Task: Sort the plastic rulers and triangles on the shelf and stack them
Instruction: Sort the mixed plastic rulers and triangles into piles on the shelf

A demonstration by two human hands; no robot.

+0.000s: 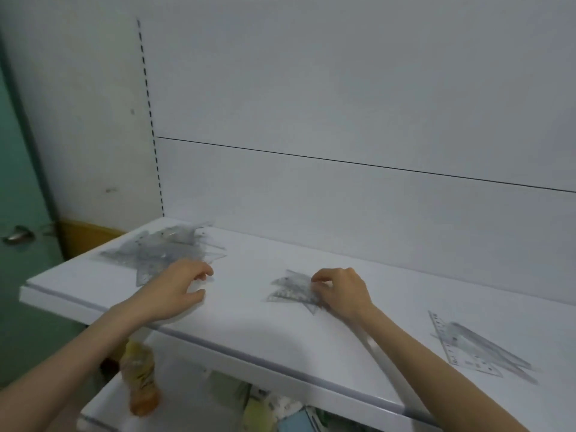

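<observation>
On the white shelf a loose heap of clear plastic rulers and triangles lies at the far left. My left hand reaches to its near right edge with curved fingers, thumb apart; no piece shows plainly between them. A small stack of clear triangles lies mid-shelf, and my right hand rests on its right side, fingertips curled onto the top piece. A third group of straight rulers lies at the right.
The shelf's white back panel rises close behind. A slotted upright runs up at the left, beside a green door. Below the shelf edge stand an orange bottle and assorted packages.
</observation>
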